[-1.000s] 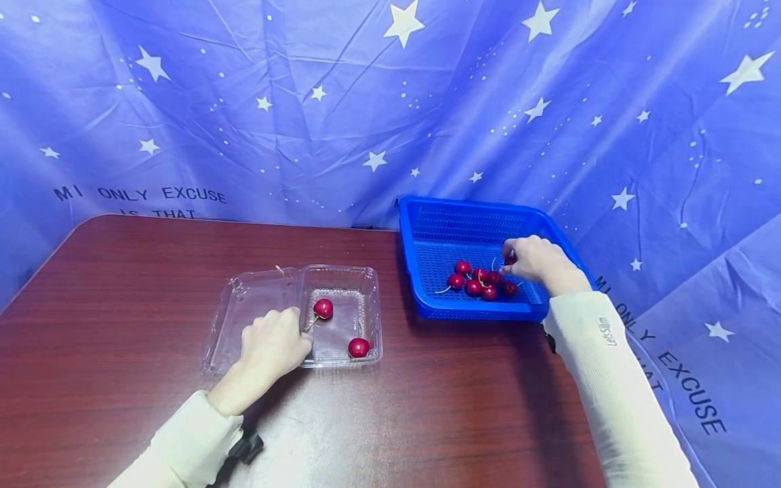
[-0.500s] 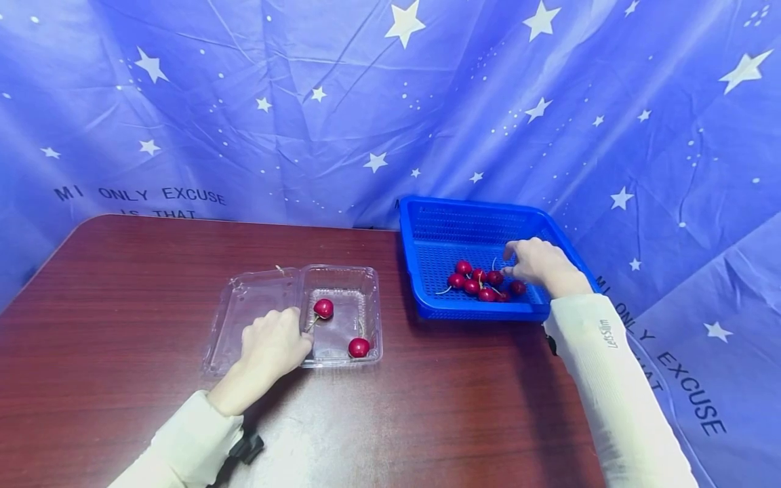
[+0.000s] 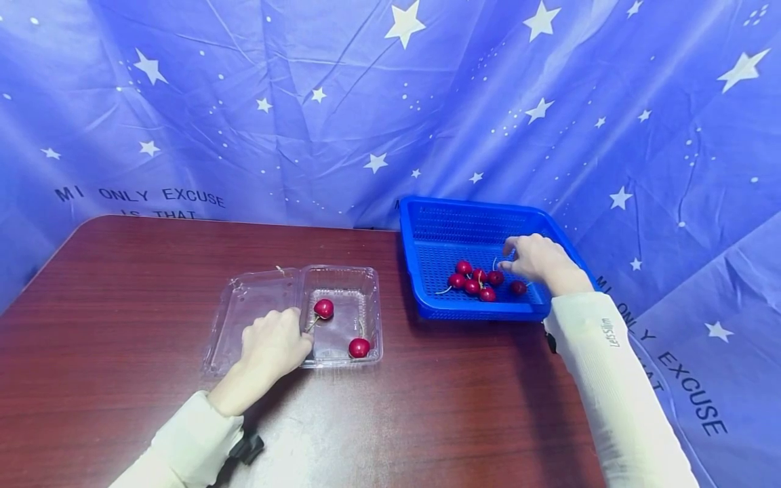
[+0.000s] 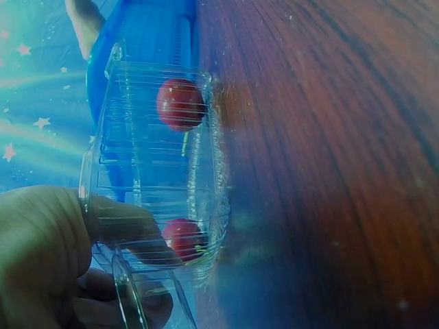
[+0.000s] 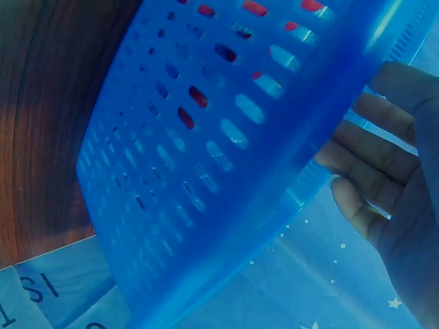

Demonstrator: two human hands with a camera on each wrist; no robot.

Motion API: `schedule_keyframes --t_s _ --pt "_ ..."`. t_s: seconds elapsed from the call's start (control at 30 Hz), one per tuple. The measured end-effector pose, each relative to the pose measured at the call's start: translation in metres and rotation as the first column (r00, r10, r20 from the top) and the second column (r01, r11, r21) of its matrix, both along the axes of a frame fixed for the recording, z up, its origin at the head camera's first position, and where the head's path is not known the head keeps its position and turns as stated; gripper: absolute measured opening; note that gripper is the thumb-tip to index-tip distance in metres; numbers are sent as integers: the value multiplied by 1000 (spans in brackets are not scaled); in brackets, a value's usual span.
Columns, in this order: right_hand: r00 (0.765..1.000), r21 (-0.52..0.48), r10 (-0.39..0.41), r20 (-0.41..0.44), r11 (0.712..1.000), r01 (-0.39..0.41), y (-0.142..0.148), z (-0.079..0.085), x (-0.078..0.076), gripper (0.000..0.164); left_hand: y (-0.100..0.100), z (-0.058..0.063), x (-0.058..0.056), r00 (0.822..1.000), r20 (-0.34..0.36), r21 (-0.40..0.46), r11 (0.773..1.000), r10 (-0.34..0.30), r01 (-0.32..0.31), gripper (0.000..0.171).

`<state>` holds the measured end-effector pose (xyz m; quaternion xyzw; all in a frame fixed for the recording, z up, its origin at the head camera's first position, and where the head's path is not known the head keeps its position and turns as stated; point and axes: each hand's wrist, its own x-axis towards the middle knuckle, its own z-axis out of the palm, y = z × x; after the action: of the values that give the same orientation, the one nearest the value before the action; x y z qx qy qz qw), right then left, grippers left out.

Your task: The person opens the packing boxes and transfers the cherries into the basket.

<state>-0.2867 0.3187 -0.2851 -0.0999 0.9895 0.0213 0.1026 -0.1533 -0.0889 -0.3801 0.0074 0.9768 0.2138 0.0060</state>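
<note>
Near the middle of the table, a hinged clear plastic container (image 3: pixel 373 318) lies open with its lid to the left. My left hand (image 3: pixel 274 342) grips it at the hinge side; the left wrist view shows a finger inside the wall and others curled beneath. Two red cherries lie inside, a stemmed cherry (image 3: pixel 323 309) and a cherry (image 3: pixel 359 348) in the near right corner. Over a blue basket (image 3: pixel 421 301) hangs my right hand (image 3: pixel 537 261), its fingers loosely bent apart from the thumb, holding nothing visible. Several cherries (image 3: pixel 472 287) sit on the basket's floor below and left of it.
A dark red wooden table (image 3: pixel 415 413) carries both containers, with bare wood between them. Behind and to the right hangs a blue curtain (image 3: pixel 342 115) with stars and lettering, close to the basket's back.
My right hand has let go of a cherry it held in the basket, its fingers spreading. Cherries there have shifted; one seen by the front wall no longer shows. The left hand is still.
</note>
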Motion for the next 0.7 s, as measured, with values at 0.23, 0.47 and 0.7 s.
schedule_keyframes --t_s 0.23,0.47,0.7 --pt "1000 -91 -22 11 996 23 -4 2 1 46 0 -1 0 1000 -9 -2 1000 0 0 15" --pt "999 -170 -32 -2 985 31 -9 6 3 51 1 -1 1 1000 -10 -2 1000 4 -4 15" --pt "998 -212 5 -57 977 -17 -17 12 1 49 1 -1 1 1000 -13 0 1000 4 -4 14"
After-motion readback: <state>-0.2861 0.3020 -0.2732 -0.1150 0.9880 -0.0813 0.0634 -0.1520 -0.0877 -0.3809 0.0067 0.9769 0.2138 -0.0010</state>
